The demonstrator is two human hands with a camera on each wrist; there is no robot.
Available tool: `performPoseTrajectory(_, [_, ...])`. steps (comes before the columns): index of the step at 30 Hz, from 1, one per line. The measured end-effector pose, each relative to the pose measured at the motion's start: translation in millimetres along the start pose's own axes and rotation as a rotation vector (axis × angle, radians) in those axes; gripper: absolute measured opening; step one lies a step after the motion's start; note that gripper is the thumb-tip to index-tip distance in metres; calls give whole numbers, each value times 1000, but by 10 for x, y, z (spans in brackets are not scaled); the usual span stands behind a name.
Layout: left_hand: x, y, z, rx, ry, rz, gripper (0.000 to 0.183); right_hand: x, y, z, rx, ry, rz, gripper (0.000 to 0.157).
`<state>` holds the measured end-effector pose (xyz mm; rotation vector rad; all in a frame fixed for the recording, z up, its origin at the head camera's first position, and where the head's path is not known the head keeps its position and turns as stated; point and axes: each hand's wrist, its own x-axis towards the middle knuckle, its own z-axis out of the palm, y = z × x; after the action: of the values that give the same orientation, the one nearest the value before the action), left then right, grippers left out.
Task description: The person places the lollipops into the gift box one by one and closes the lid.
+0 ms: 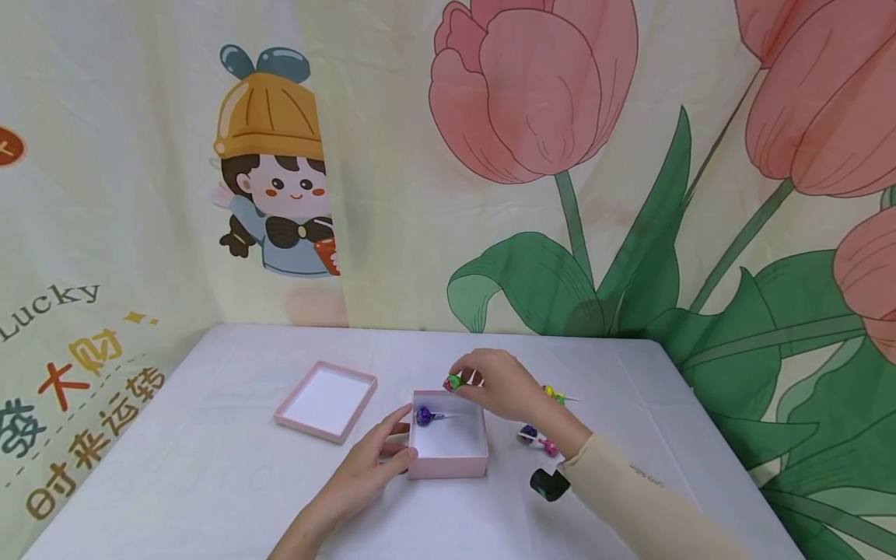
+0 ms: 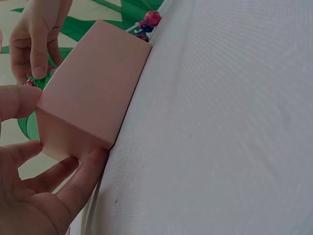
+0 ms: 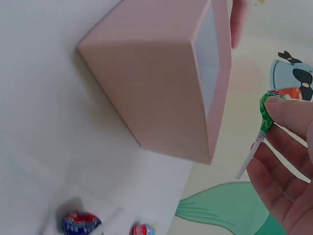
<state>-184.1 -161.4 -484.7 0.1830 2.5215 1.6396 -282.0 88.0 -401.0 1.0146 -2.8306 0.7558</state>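
Note:
A pink box (image 1: 448, 467) with a white inside stands uncovered on the table, a purple-wrapped lollipop (image 1: 424, 416) lying in it by the left wall. My left hand (image 1: 371, 467) holds the box at its left side; in the left wrist view the thumb is on the top front corner and the fingers lie along the side wall. Over the box's back right part, my right hand (image 1: 500, 385) pinches a green-and-red wrapped lollipop (image 3: 266, 115) by its head. Its white stick points down past the curled fingers in the right wrist view.
Left of the box lies its pink-edged lid (image 1: 325, 400), white inside up. To the right are a yellow-green lollipop (image 1: 553, 393), a dark blue one (image 1: 528, 434) and a pink one (image 1: 551, 448). A black object (image 1: 549, 484) sits nearer, beside the right sleeve (image 1: 630, 490).

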Motion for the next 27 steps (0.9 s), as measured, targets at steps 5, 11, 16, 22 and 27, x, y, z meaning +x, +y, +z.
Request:
performPoseTrajectory(5, [2,-20,-5,-6,-6,1,69,25,-60,141,28,-22,2,24])
performPoseTrajectory(11, [6,-34,-17,-21,-15,11,69,41,-108,303,52,-41,-6,25])
performPoseTrajectory(16, [5,-31,-22,-28,-22,32,70,44,-85,444,26,-38,-41,26])
performPoseTrajectory(22, [11,-40,-25,-27,-21,36,70,36,-69,588,-12,-33,-62,24])
performPoseTrajectory(27, [20,-42,-20,-29,-21,37,70,28,-56,671,-26,-39,-52,24])
